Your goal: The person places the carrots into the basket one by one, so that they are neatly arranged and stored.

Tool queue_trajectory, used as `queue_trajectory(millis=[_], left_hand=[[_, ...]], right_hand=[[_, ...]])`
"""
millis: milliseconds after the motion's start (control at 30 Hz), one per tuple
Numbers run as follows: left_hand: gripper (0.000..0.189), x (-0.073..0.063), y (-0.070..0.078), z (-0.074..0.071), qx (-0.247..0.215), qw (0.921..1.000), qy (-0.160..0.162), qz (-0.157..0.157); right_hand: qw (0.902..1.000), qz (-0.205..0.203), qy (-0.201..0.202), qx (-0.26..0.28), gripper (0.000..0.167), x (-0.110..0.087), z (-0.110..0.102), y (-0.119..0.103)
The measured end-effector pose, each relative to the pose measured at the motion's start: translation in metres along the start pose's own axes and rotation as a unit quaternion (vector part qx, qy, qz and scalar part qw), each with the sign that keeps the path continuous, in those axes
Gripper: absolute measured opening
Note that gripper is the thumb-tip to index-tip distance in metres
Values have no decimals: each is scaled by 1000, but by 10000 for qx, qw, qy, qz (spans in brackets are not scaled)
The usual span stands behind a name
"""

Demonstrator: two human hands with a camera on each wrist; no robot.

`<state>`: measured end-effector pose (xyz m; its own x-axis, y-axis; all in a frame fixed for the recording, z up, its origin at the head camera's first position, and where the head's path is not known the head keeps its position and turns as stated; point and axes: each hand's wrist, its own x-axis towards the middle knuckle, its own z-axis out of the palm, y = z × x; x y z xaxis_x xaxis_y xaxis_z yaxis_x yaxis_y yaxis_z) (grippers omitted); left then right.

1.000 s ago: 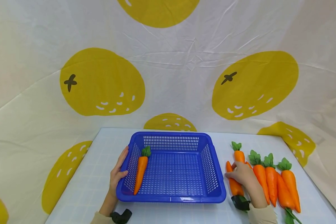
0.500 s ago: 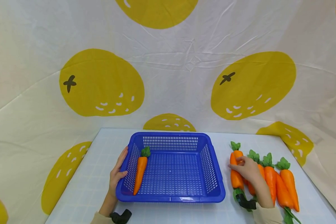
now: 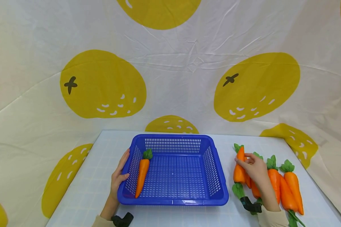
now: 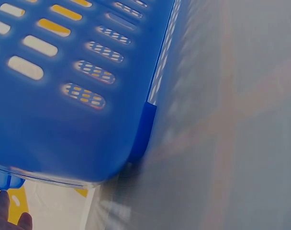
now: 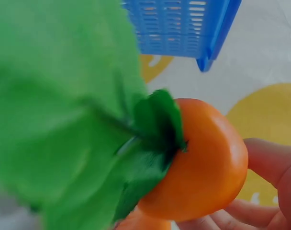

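A blue plastic basket [image 3: 173, 201] stands mid-table with one orange carrot [image 3: 142, 177], green leaves at its top, lying along its left side. Against the basket's left outer wall rests my left hand [image 3: 118, 176], fingers straight, thumb at the rim. In the left wrist view only some fingertips [image 4: 9, 213] show beside the basket wall [image 4: 50, 120]. My right hand [image 3: 255, 170] pinches another carrot [image 3: 239, 171] between thumb and fingers, its tip pointing up and away and its leaves toward me. The right wrist view shows this carrot's blunt end [image 5: 203, 163] close up, with blurred leaves [image 5: 64, 110].
Several more carrots [image 3: 293, 186] lie side by side on the white table [image 3: 82, 195] to the right, some partly under my right hand. A cloth [image 3: 182, 85] with yellow fruit prints hangs behind. Each wrist wears a black strap [image 3: 122, 219].
My right hand has taken hold of the leftmost carrot, and the carrot has shifted slightly right and farther away, its tip now raised. The left hand and basket stay put.
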<state>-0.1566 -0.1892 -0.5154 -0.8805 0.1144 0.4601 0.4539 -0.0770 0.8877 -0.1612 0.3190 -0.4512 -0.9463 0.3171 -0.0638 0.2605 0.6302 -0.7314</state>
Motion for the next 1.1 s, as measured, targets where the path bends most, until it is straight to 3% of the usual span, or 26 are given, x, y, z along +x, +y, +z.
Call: queue_trajectory(millis=[267,600,667,900,1100], left_hand=[[69,0,0,0,-24,10000,-2,-20],[70,-1,0,1,-44,9999,46,-140],[70,-1,0,1,-47,9999,51,-148],[69,-1,0,0,-77,9999,-10,-97],[69,-1,1,1,-111,9999,11,-120]], right_hand=[[9943,274,110,1027,79,-2,-2,-6],[9745,362,0,2214,80,-5,-11,-11],[9679,368,-123,2482,79,-6,-13,-12],[9305,438,-443,3609,61,-14,-21,-21],[9106,220,-723,4063,46,-20,-25,-31]])
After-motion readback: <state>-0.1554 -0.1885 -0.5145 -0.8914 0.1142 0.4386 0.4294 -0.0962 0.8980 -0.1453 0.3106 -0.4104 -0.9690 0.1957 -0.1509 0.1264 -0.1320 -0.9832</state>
